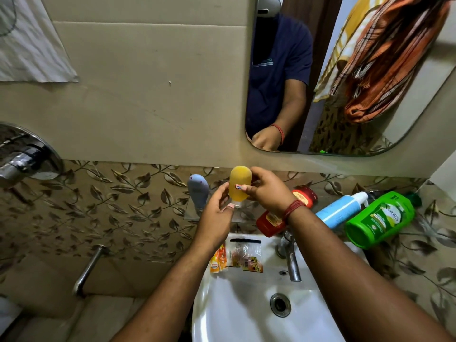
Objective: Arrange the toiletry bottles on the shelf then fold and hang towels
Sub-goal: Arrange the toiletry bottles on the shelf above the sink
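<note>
Beside the yellow bottle (239, 185) both hands hold, toppled bottles (380, 218) lie.

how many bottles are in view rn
5: a yellow bottle held in both hands, a grey bottle upright left of it, and a red bottle, blue bottle and green bottle lying on the right. More may be hidden.

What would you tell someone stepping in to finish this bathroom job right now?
Left hand and right hand both grip the yellow bottle, cap down, over the glass shelf.
Done: the lilac bottle stands on the shelf.
Left: set the yellow one down; the red bottle, blue-and-white bottle and green bottle lie on their sides to the right.
The orange towel hangs bunched by the mirror; towels not yet folded.
</note>
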The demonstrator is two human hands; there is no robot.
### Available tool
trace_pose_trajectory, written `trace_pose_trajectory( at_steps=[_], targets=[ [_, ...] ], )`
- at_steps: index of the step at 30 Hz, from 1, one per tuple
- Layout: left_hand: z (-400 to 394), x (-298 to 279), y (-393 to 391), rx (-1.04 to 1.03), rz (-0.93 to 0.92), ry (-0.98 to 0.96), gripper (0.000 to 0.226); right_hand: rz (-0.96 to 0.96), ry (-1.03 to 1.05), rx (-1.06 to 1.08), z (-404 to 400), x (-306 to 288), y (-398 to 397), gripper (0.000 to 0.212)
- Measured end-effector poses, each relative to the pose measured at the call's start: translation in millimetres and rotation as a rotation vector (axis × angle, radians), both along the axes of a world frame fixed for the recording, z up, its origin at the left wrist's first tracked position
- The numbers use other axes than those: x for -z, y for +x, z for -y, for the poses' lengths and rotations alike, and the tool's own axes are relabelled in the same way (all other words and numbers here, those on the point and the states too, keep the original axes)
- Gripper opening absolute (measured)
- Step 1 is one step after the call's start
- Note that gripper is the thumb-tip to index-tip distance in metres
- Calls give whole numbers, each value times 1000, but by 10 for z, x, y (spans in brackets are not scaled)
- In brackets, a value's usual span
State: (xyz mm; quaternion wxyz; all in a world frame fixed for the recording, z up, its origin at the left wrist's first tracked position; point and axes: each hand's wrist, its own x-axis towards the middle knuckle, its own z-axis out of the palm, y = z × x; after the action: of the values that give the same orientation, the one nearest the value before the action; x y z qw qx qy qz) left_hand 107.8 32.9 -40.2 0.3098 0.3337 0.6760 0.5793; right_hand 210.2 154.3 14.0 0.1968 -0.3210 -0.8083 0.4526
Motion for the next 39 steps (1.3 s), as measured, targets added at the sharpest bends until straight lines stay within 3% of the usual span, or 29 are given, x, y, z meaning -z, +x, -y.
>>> trace_pose_trajectory(
  at_steps=[8,23,39],
  targets=[
    [40,74,19,-16,-1,-7,61,60,51,-5,72,47,-32,45],
    [79,69,47,-4,-51,-44,63,158,189,-34,165,-7,21,40],
    [86,35,57,20,-72,-36,66,178,193,-22,152,8,23,44]
  ],
)
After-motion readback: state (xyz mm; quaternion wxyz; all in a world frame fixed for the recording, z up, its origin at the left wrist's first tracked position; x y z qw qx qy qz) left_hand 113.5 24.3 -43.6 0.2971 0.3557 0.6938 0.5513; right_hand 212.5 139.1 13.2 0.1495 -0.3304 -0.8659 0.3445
